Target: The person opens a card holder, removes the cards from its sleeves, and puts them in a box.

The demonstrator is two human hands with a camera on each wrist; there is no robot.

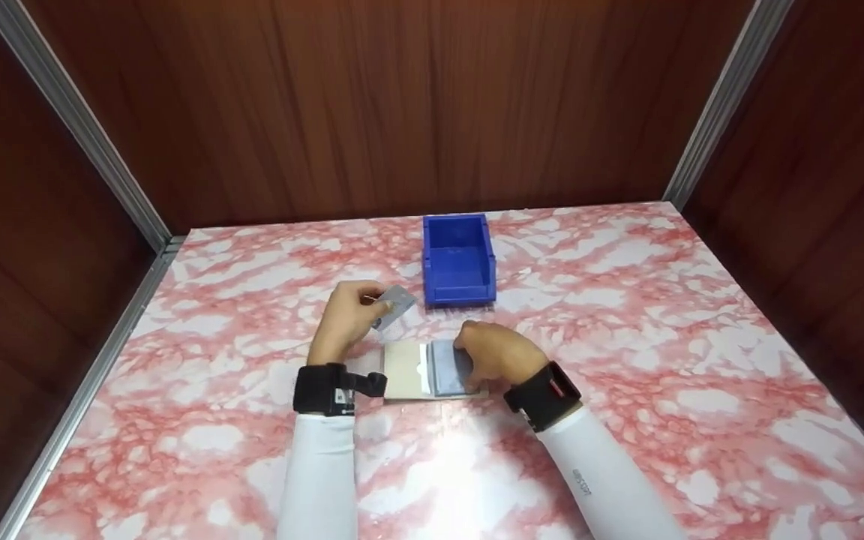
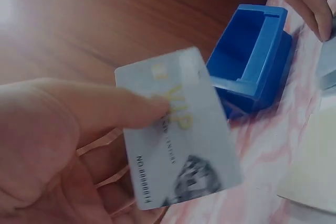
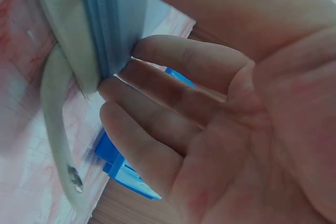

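Note:
My left hand pinches a grey card between thumb and fingers, raised above the table. In the left wrist view the card bears yellow "VIP" lettering, a number and a dark gem picture. A cream card holder lies open on the table. Its grey-blue sleeve pages are stacked toward the right side. My right hand grips these pages, thumb at the near edge and fingers at the far edge. A cream strap with a metal snap hangs from the holder in the right wrist view.
A blue plastic bin stands just beyond the hands, its low front toward me. The red-and-white marbled table is bounded by brown wood-grain panels at the back and sides, with metal posts at the corners.

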